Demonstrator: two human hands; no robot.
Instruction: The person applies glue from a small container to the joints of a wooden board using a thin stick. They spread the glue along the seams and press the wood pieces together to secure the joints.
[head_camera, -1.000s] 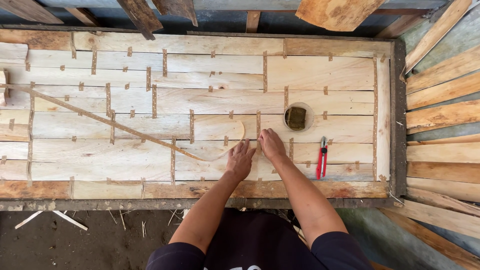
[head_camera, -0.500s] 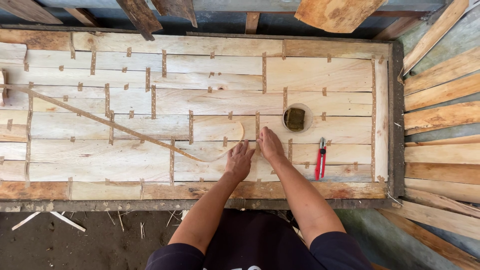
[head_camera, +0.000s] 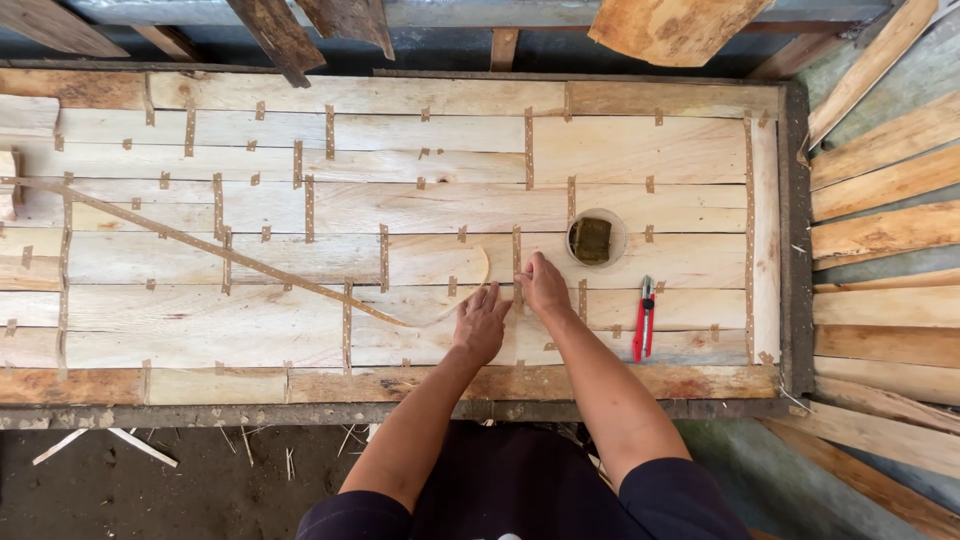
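Note:
A large sheet of pale wood veneer strips (head_camera: 420, 210), joined by many short brown tape pieces, lies flat on a wooden work table. My left hand (head_camera: 481, 322) rests palm down on the veneer near the front edge, fingers spread. My right hand (head_camera: 543, 284) presses its fingertips on a vertical tape strip (head_camera: 517, 262) just beside it. A long thin curved veneer offcut (head_camera: 250, 262) runs from the left and ends near my left hand.
A small round bowl with a dark wet sponge (head_camera: 595, 240) sits right of my hands. A red utility knife (head_camera: 644, 318) lies further right. Loose wood planks (head_camera: 885, 190) are stacked at the right edge; boards lean along the back.
Both hands stay on the same spot; the fingers shift only slightly along the tape strip.

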